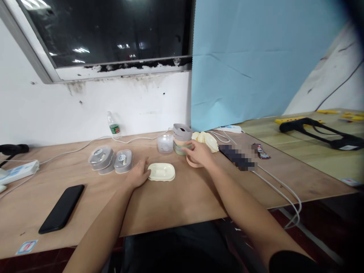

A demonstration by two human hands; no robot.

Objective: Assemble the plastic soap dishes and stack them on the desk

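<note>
My left hand (138,173) rests on the wooden table (176,201), its fingers curled lightly against the left end of a pale yellow oval dish (162,171). My right hand (198,152) reaches further back, fingers bent over a pink round dish (192,163), with its fingertips at the foot of a stack of grey, pink and green containers (181,138). Whether the right hand grips the pink dish is hidden by the hand itself. Pale yellow lids (205,139) lie just behind the right hand.
Three clear lidded tubs (110,159) and a clear cup (165,143) sit to the left. A black phone (61,207), a power strip (17,171), a bottle (113,124), white cables (273,185) and a black remote (237,157) lie around.
</note>
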